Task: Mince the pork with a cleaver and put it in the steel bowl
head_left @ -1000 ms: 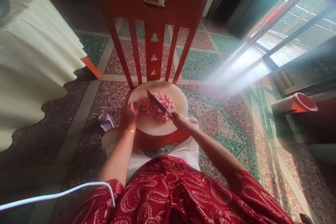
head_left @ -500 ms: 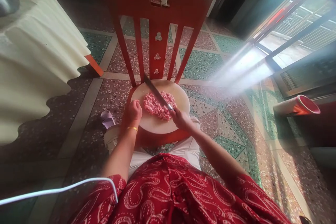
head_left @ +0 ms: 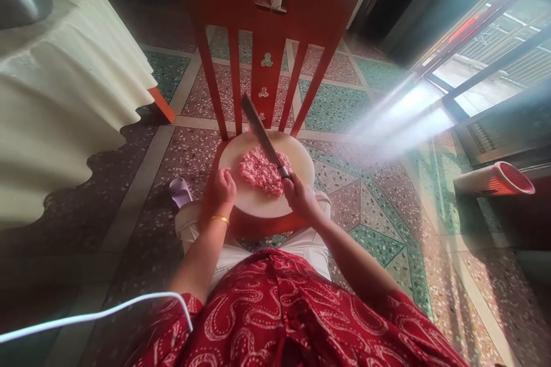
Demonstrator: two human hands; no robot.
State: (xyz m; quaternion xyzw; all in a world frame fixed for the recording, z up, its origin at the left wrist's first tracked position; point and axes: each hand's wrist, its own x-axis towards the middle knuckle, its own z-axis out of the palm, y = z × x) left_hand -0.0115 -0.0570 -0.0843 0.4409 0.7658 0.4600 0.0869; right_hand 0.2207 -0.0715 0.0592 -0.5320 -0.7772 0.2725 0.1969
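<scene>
Red wooden chair carried round pale cutting board on seat; pink minced meat pile at board centre; long steel knife raised over it, right hand clenched on handle; left hand curled at board's left edge

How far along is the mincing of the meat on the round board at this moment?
Done: the pink meat already lies as a fine, loose pile on the round board. In hand: the right hand holds the knife lifted above the pile, while the left hand rests on the board's edge. Left: the pile looks uneven, so more chopping seems likely, and the mince is not yet off the board.
</scene>
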